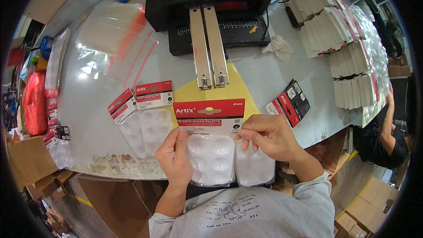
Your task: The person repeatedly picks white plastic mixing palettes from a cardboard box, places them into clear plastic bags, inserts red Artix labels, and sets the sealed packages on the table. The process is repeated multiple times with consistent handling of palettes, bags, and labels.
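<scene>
and there was the card [209,124], red over white, held up at the near side of the desk [90,121], front and centre! the left hand [175,155] had it pinched at the lower left corner, thumb on the face; the right hand [271,137] nipped the lower right corner between thumb and finger. just below it hung a wrapped white tray [211,158] with round wells; whether the two were joined, i couldn't tell. a second tray [254,167] showed right beside it, below the right hand. the step in hand looked like squaring the card above the tray, and by my reading the next move called for two level pinches, so nothing buckled! further out, two packs [157,125] overlapped on the left, and a black pack [300,99] lay on the right. straight ahead, a yellow sheet [242,86] ran under the metal bars [201,46] of a black machine [180,6]. clear bags [108,39] fanned out leftward, card stacks [324,31] towered rightward, and beyond them, a co-worker's arm [388,123]!
</scene>
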A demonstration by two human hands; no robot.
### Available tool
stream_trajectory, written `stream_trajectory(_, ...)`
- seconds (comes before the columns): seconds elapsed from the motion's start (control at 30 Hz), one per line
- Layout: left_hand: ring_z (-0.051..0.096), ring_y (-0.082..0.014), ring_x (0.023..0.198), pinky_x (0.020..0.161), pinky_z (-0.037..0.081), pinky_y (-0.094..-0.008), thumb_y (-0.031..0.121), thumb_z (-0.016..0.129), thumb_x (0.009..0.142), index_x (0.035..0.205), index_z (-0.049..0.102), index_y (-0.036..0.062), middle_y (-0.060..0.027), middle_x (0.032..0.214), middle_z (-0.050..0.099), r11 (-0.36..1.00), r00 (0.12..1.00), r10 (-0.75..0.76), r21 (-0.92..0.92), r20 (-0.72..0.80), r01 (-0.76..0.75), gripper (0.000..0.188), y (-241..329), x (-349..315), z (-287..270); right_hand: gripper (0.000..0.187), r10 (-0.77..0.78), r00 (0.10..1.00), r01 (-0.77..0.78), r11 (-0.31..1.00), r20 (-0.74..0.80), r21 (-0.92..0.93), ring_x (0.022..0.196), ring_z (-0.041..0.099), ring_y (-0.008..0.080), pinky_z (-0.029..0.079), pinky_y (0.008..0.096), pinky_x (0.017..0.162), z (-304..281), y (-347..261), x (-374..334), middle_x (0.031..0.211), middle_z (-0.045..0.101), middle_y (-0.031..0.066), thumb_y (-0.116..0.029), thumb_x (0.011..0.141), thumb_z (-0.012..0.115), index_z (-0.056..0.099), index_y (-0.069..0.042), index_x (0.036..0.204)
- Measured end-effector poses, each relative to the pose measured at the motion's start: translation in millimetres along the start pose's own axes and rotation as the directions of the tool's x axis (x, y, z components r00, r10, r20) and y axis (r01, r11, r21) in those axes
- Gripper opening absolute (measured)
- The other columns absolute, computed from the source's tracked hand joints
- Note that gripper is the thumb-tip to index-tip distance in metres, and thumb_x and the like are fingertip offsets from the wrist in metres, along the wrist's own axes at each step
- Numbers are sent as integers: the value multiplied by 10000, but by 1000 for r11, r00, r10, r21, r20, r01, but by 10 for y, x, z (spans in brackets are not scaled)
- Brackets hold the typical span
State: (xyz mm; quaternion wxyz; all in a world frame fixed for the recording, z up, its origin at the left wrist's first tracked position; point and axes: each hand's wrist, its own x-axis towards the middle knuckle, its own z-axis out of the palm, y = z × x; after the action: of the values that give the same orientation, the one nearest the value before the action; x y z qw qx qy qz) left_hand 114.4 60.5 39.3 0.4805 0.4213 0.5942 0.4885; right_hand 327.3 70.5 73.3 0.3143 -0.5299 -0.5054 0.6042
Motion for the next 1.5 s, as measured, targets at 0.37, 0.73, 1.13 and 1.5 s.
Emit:
stream_trajectory(0.37, 420, -77, 651, 607, 375, -229, 184, 466, 967, 832, 536, -19, -47, 673, 500, 956, 987, -70, 292, 144, 25, 254, 154, 14, -25, 195, 326, 934, -352, 908, 144, 228, 554, 576, 92, 430, 221, 451, -55, 63, 33, 672, 625, 67, -108, 847, 621, 665, 37, 724)
stream_trajectory(0.73, 362, -88, 630, 594, 357, -246, 236, 447, 976, 748, 460, 1, -12, 663, 447, 999, 989, -32, 2, 144, 32, 328, -555, 737, 258, 201, 313, 946, -248, 865, -85, 435, 521, 519, 91, 416, 218, 481, -76, 455, 753, 684, 606, 64, -129, 875, 585, 662, 40, 801)
stream_trajectory(1.13, 452, -335, 1110, 955, 361, -372, 125, 595, 843, 930, 557, -6, -184, 1129, 488, 487, 892, 450, 852, -55, -193, 162, 6, 625, -578, 849, -258, 791, -367, 525, -555, -768, 1285, 361, 348, 282, 426, 1024, -656, 826, -72, 1368, 393, 243, -400, 752, 716, 329, 62, 1351)
stream_trajectory(1.5, 531, -239, 859, 788, 434, -334, 77, 635, 833, 885, 499, 25, -145, 986, 545, 820, 950, 262, 480, 169, -312, 155, -262, 69, -50, 1081, -170, 773, -554, 289, -611, -781, 1406, 147, 300, 139, 450, 1060, -370, 1243, -172, 1510, 188, 169, -387, 628, 783, 179, 0, 1437)
